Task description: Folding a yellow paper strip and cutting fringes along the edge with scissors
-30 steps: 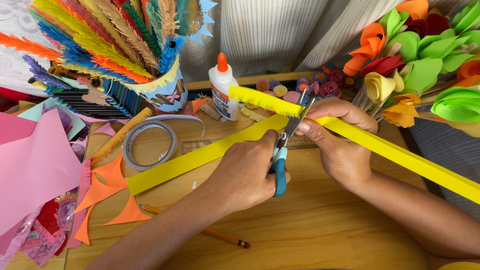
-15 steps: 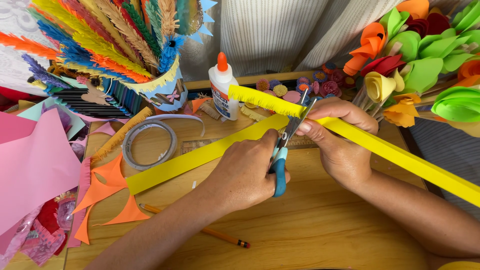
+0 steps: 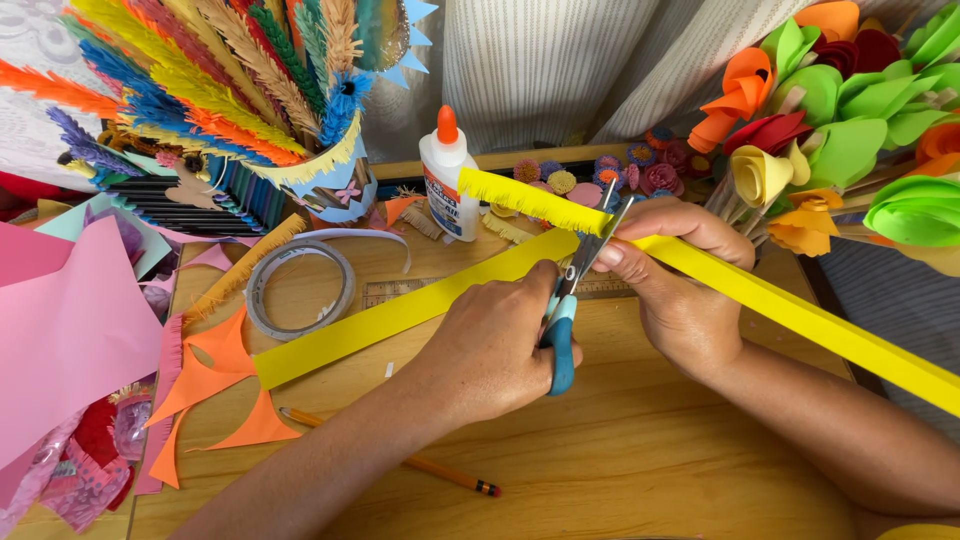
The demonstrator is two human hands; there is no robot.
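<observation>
From my remote station, I log the bench [image 3: 640,470] from left to right. At nine o'clock lie pink paper sheets [image 3: 60,340] and orange paper offcuts [image 3: 205,375]; just past them a tape ring [image 3: 300,290] lies flat, and a pencil [image 3: 400,462] rests at six o'clock. At eleven o'clock stands a pot of coloured paper feathers [image 3: 230,90], with a white glue bottle [image 3: 447,180] at twelve o'clock.

The left hand [image 3: 495,345] is closed through the blue handles of a pair of scissors [image 3: 565,315], fingers curled tight; the blades point up toward twelve o'clock and stand slightly parted at the paper edge. The yellow paper strip [image 3: 400,312] runs as a long band from eight o'clock, passes under the left hand, folds at the centre and continues out to four o'clock. Its fringed section [image 3: 530,200] projects toward eleven o'clock from the fold.

The right hand [image 3: 680,290] is closed in a pinch on the strip just beside the blades, thumb and fingers clamping the paper. It is the nearer hand to the uncut length, which lies away from it toward four o'clock. The strip's long axis crosses the blades roughly at right angles, so the uncut edge sits immediately to the right of the scissor tips.

At one to three o'clock stand paper flowers [image 3: 850,130] in orange, green, yellow and red.
</observation>
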